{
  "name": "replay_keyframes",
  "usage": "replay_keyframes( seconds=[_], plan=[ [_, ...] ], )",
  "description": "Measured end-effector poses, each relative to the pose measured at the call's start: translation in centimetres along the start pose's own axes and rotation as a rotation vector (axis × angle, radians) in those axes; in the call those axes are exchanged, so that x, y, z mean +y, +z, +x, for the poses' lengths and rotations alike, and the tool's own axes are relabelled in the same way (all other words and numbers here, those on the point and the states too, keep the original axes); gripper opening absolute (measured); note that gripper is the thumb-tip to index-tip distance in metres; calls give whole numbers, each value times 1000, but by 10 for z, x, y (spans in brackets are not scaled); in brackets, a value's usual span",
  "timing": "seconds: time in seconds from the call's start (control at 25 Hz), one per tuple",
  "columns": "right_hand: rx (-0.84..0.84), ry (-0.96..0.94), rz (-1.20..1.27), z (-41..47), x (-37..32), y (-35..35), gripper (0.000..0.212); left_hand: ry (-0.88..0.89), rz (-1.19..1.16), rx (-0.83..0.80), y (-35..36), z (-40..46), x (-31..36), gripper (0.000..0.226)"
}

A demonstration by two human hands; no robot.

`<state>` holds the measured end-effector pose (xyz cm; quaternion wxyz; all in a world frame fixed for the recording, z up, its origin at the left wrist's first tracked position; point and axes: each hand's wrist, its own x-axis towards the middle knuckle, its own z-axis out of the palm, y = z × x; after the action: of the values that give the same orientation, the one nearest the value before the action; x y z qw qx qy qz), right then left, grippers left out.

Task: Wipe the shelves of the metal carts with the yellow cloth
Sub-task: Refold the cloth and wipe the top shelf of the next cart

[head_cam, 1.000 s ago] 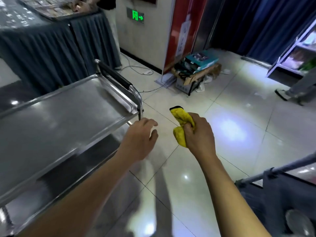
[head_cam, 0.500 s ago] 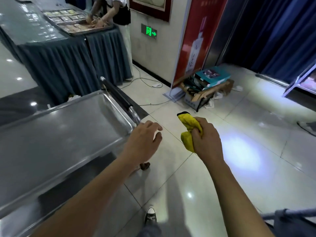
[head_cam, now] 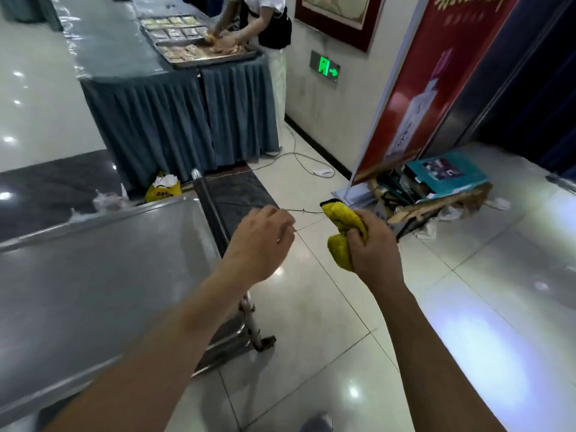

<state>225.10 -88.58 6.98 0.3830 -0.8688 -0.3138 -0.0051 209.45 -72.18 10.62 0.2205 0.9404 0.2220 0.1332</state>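
The person's right hand (head_cam: 372, 244) is gripping a bunched yellow cloth (head_cam: 343, 232), fingers curled tight round its middle, so the cloth is sticking out above and below the fist, long axis roughly upright. The left hand (head_cam: 260, 243) is hanging beside it with fingers loosely curled, holding nothing. The shiny metal cart's top shelf (head_cam: 103, 275) is lying to the left of both hands, nearer the left; the cloth-bearing right hand is likely needing to cross leftward to reach it.
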Motion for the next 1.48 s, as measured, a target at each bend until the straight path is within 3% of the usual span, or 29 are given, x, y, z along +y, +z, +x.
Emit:
replay_keyframes(
  seconds=[0.28, 0.48, 1.04, 1.48],
  plan=[
    [-165, -130, 60, 166, 47, 39, 33, -233, 45, 38, 37, 125, -2, 29],
    [-302, -253, 109, 276, 39, 75, 34, -405, 47, 129, 41, 195, -11, 28],
    [-571, -549, 191, 511, -79, 266, 35, -723, 133, 349, -12, 374, -179, 28],
    [-832, -814, 266, 647, -180, 425, 34, -1037, 186, 523, -58, 476, -301, 25]
  ],
)
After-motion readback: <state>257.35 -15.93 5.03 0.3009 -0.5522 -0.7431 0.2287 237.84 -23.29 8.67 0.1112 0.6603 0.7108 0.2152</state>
